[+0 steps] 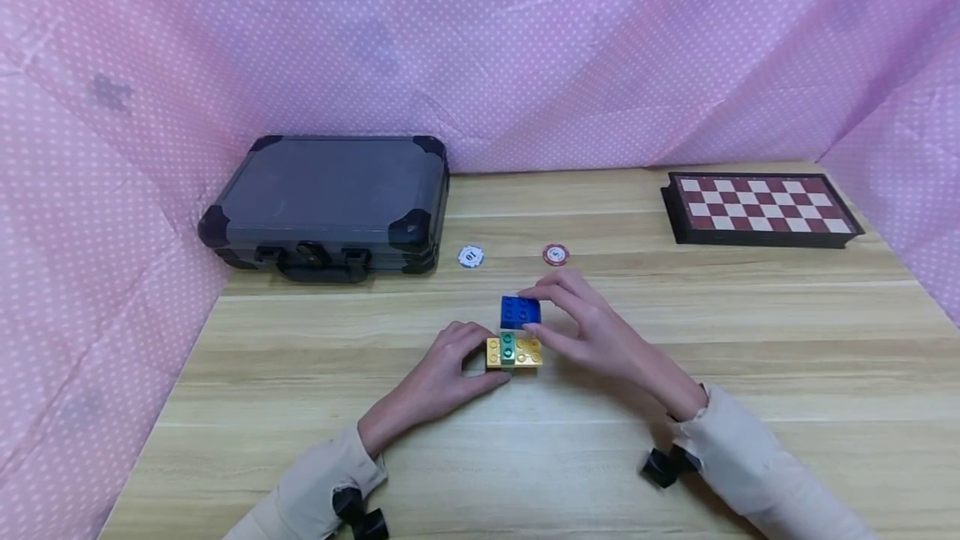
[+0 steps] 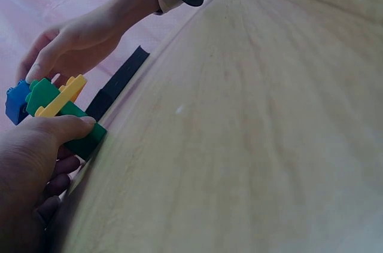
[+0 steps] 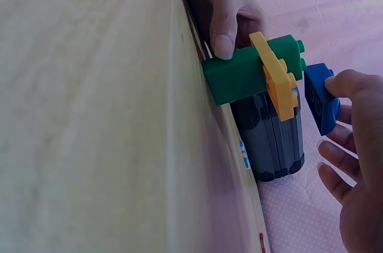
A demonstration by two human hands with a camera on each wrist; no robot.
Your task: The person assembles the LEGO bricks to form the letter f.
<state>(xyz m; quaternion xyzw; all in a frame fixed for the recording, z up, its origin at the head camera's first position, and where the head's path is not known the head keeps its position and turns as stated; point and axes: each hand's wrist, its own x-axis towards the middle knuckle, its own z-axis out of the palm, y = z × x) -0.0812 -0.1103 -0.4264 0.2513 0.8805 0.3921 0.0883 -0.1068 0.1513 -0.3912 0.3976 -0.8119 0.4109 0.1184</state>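
On the wooden table (image 1: 675,357) stands a green brick (image 3: 245,73) with a yellow plate (image 1: 525,352) pressed across it and green studs (image 1: 507,346) showing on top. My left hand (image 1: 480,355) grips the green brick at its base, thumb (image 2: 66,127) on its side. My right hand (image 1: 542,312) pinches a blue brick (image 1: 517,311) between finger and thumb. The blue brick (image 3: 320,97) hangs just above the yellow plate (image 3: 275,76), a small gap apart from it.
A closed grey case (image 1: 330,202) lies at the back left. A folded chessboard (image 1: 761,207) sits at the back right. A white chip (image 1: 470,256) and a red chip (image 1: 556,254) lie behind the bricks. Pink dotted cloth (image 1: 525,48) walls the table.
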